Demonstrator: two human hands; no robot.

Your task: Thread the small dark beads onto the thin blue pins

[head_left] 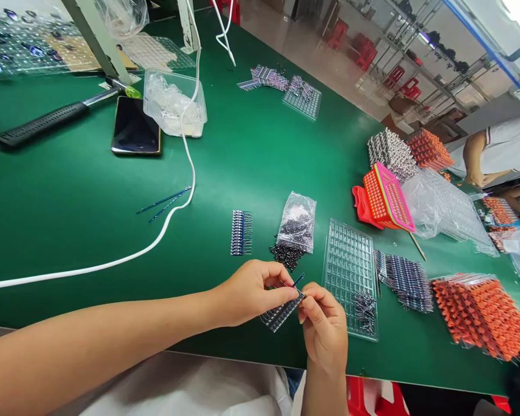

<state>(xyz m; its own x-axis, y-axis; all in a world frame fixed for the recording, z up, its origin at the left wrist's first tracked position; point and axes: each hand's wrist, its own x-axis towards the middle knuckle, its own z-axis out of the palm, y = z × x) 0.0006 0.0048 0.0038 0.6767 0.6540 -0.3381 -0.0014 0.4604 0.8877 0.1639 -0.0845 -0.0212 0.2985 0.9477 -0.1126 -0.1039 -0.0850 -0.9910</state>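
Note:
My left hand is closed on a dark strip of small parts, which hangs slanting below its thumb. A thin blue stick-like end pokes up beside those fingertips. At the strip's right end, my right hand pinches with thumb and fingers; whatever lies between them is too small to make out. Just beyond the hands, small black beads spill from a clear plastic bag. A row of blue parts with metal pins lies to the left of the bag. Right of my hands is a clear ribbed tray with loose pinned pieces.
Orange stacked parts, bundled blue pinned parts and a pink-and-orange basket are at right. A white cable crosses the left side, near a phone, hammer and plastic box. Another person's arm shows far right.

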